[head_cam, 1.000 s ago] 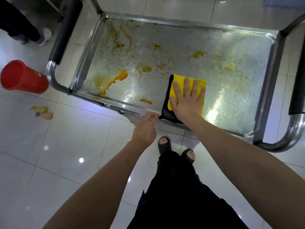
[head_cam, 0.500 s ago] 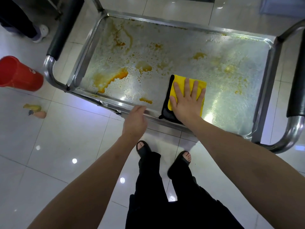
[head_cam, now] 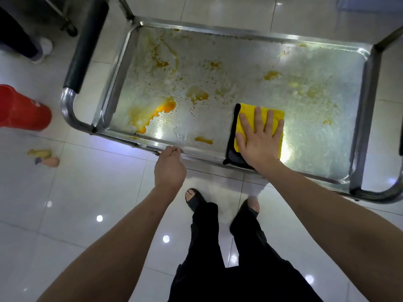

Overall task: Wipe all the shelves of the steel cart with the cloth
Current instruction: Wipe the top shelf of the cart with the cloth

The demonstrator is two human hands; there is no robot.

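While my right hand (head_cam: 260,141) presses flat on the one yellow cloth (head_cam: 259,129) in the stained cart shelf (head_cam: 305,101), my left hand (head_cam: 170,166) grips its rim.

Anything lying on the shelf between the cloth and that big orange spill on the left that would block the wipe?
Nothing solid shows. The right hand lies flat on the cloth, and the shelf from there to the big spill holds only smaller orange spots and wet film. The left hand is at the near rim, out of that path.

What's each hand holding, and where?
Right hand presses flat on the yellow cloth, no grip. Left hand fingers curl on the cart's near rim.
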